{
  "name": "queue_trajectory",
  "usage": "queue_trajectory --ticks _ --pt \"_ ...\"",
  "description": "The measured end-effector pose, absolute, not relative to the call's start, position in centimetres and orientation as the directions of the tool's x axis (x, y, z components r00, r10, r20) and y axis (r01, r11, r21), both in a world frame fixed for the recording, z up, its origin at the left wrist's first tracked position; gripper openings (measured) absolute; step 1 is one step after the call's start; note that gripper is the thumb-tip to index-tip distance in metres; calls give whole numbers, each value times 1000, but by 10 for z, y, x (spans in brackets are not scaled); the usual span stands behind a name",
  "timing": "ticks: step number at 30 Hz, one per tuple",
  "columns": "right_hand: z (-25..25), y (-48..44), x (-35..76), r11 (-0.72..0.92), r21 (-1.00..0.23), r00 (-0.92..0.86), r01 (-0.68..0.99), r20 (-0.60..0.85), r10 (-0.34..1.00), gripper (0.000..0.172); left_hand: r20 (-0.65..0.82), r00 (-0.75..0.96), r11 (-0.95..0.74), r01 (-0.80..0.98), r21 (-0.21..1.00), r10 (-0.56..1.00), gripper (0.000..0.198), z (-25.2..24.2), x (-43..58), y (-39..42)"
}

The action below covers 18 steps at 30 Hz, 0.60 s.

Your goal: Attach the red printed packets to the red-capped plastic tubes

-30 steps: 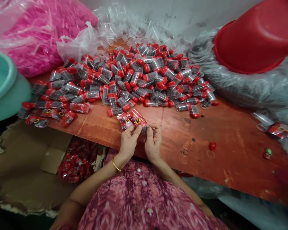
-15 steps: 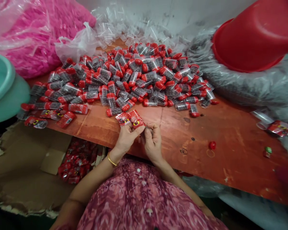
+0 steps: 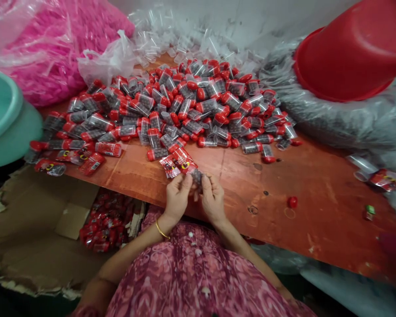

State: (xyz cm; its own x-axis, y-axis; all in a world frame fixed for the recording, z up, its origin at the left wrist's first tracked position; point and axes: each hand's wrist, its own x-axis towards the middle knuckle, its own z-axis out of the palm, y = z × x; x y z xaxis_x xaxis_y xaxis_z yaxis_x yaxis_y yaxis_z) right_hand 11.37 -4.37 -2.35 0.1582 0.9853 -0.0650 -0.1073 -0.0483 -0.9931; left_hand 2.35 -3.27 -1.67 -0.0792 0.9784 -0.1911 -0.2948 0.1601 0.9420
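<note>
Between my two hands is a small clear plastic tube (image 3: 197,177) with dark contents, held just over the front edge of the table. My left hand (image 3: 177,196) pinches its left side, thumb and fingers closed. On the right side my right hand (image 3: 213,198) grips it, with the fingers curled. Red printed sleeves (image 3: 181,161) lie just beyond my left fingers; whether the top one is around the tube's end, I cannot tell. Behind them spreads a big heap of clear tubes with red caps (image 3: 185,105).
Several tubes in printed sleeves (image 3: 91,164) lie at the left table edge, near a teal tub (image 3: 23,119). Below is a cardboard box (image 3: 29,220) holding red packs. A red bucket (image 3: 343,66) rests on a filled clear bag (image 3: 333,116). A loose red cap (image 3: 292,202) lies right.
My left hand has shifted from the printed sleeves toward my right hand and now pinches the tube. More of the dark tube shows between the hands.
</note>
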Motion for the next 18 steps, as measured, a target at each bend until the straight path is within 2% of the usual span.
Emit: queue_trajectory --ticks 3,6,8,10,14,18 --pt "-24 -46 114 -31 -999 155 -23 -34 987 25 -222 -122 167 -351 921 967 36 -20 19 -25" --pt "-27 -47 116 50 -969 210 242 102 972 20 -312 -149 244 -355 902 938 35 -23 21 -23" --pt "-29 -47 117 86 -933 200 350 164 966 18 -343 -175 263 -365 893 923 36 -22 23 -25" --pt "-31 -46 116 74 -953 171 295 128 977 21 -346 -190 260 -368 893 919 36 -20 22 -28" --pt "-31 -47 114 -10 -999 83 42 -7 997 28 -359 -102 293 -397 870 928 38 -15 16 -24" --pt "-25 -47 114 -25 -1000 30 -9 -25 999 30 -347 -20 301 -454 838 937 35 -13 11 -18"
